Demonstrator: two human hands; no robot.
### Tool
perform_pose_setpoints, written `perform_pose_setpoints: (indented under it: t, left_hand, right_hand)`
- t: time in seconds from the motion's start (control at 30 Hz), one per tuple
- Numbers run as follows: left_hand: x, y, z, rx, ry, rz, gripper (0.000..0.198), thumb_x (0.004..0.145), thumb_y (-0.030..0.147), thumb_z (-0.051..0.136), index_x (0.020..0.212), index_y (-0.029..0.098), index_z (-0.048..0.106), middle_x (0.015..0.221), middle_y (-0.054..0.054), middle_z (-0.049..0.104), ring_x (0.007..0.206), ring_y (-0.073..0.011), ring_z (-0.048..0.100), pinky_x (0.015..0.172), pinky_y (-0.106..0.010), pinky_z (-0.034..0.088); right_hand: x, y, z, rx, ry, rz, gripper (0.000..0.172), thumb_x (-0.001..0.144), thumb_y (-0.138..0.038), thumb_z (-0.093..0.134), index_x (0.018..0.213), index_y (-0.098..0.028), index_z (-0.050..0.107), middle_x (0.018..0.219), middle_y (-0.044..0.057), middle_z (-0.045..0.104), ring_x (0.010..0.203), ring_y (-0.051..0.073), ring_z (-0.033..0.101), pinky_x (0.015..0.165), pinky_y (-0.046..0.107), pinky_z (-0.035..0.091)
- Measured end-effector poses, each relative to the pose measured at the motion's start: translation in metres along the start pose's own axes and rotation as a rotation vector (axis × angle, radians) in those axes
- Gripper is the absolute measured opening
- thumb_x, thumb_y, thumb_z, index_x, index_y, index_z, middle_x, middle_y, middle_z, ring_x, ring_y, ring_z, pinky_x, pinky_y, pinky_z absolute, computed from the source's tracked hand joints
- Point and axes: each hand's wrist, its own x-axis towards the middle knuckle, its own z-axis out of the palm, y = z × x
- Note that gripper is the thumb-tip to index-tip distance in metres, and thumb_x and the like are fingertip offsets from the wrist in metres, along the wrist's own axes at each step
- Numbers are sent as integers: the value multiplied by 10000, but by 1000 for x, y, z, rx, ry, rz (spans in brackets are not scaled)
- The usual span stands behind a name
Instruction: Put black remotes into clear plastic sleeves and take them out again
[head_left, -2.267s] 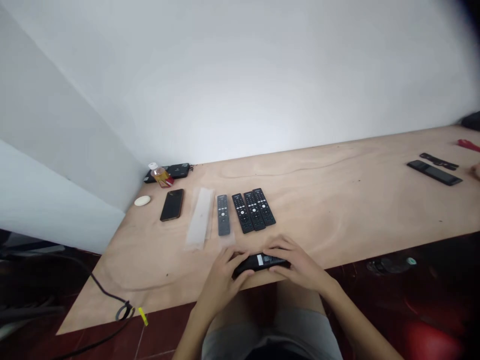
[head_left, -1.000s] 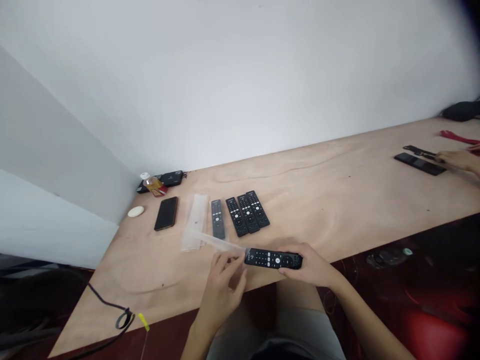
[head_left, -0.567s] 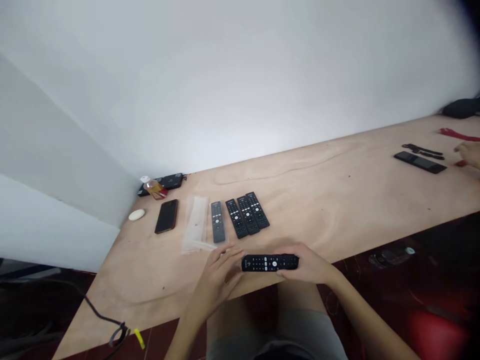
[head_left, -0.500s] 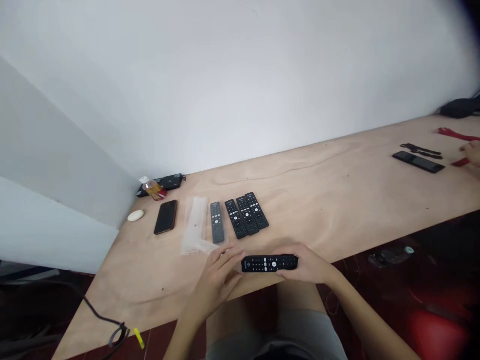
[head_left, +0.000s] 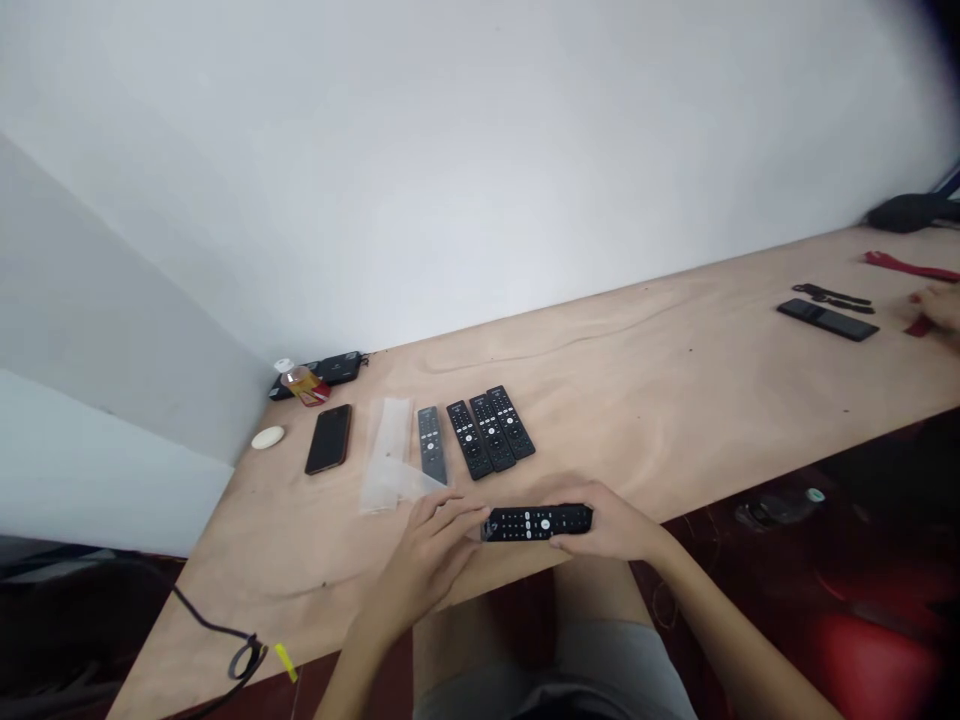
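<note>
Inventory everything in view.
held remote: one, black, front
remotes: three, black, centre
sleeved remote: one, greyish, centre
sleeves: uncounted, clear, left
phone: one, black, left
disc: one, white, left
bottles: two, amber back left, clear below
boxes: perhaps two, black, back left
device: one, black, right
strapping: uncounted, black, behind device
band: one, red, right
pouch: one, dark, right
cable: one, black, left
tag: one, yellow, left
table: one, tan, centre
blurred object: one, red, right
co-worker's hand: one, right
left grip: one, at held remote
right grip: one, around held remote
</note>
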Motion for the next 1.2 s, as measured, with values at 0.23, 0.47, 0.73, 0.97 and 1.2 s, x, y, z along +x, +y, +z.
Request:
perform_pose_setpoints:
  t: [0.23, 0.47, 0.73, 0.97, 1.2]
  left_hand:
    - [3, -8, 4, -5, 79, 62, 564, 1023, 249, 735, 1558, 313, 568, 1313, -92, 762, 1299, -292, 645, 1065, -522, 604]
    - [18, 9, 34, -91, 91, 58, 709, 962, 321, 823, 1603, 328, 523, 1268, -104, 785, 1267, -323, 682, 1063, -536, 583]
    - [12, 13, 30, -90, 22, -152, 729, 901, 339, 879, 1552, 313, 551, 1424, -111, 694, 1306, -326, 641, 1082, -526, 586]
    - [4, 15, 37, -49, -15, -206, 620, 932, 214, 809, 1503, 307, 585, 1379, -105, 719, 1275, -348, 668, 1083, -573, 583]
    - [18, 29, 51, -100, -6, -222, 709, 941, 185, 786, 1576, 317, 499, 1446, -118, 669, 1338, -360, 632, 1110, -601, 568]
  right_hand:
    - [2, 4, -1, 18, 71, -34, 360, 800, -438, 926, 1096, -241, 871, 1029, 43, 865, 1000, 326, 805, 941, 435, 652]
    - [19, 5, 8, 19, -93, -23, 242, 878, -358, 860, 1078, -222, 862, 974, 21, 857, 929, 282, 794, 884, 375, 644]
    - [12, 17, -3, -186, 93, -48, 458, 931, -393, 847, 1367, -288, 753, 1453, 96, 710, 1348, 327, 644, 1198, 503, 505]
    - [-15, 21, 18, -130, 194, 86, 412, 1108, -399, 577, 1494, -283, 666, 1466, 107, 713, 1342, 314, 667, 1210, 530, 510]
    - [-6, 20, 33, -143, 462, 108, 399, 1108, -427, 553, 1436, -244, 685, 1423, 145, 723, 1262, 318, 704, 1105, 511, 589]
